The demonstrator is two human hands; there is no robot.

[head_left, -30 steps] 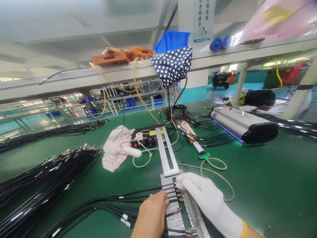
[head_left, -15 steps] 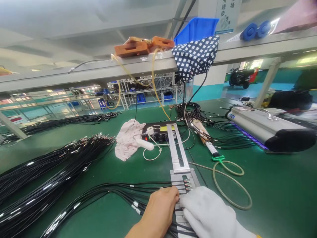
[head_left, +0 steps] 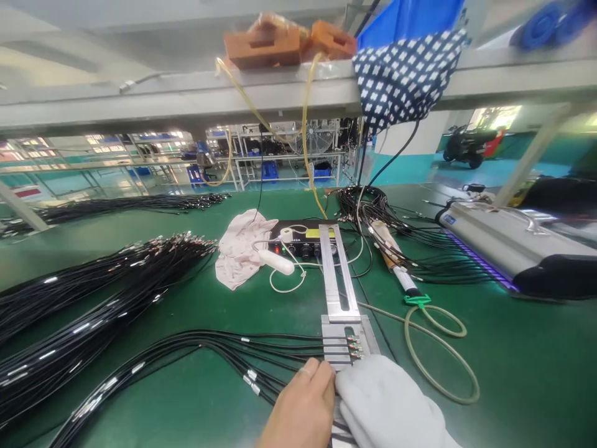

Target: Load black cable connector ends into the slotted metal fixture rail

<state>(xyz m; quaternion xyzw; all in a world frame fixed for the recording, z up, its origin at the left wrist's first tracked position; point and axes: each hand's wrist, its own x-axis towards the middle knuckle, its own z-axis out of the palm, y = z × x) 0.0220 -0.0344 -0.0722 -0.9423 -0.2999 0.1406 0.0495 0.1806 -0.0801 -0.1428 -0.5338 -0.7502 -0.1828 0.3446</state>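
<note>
My bare left hand rests at the bottom centre with its fingers pressed together on thin black cables where they enter a slotted metal fixture. My right hand, in a white glove, lies over the near part of the fixture and touches the left hand. Its fingers curl down and hide what is under them. Several cable ends with small red-tipped connectors sit in the fixture's grooves just beyond both hands.
Big bundles of black cables lie on the green table at left. Behind the fixture are a black control box, a pink cloth, a pen-like tool with a hose and a UV lamp. A shelf runs overhead.
The view has tilted and shifted, so the hands sit lower in the picture. Both hands have slid nearer along the fixture and now touch, leaving the far connectors uncovered.
</note>
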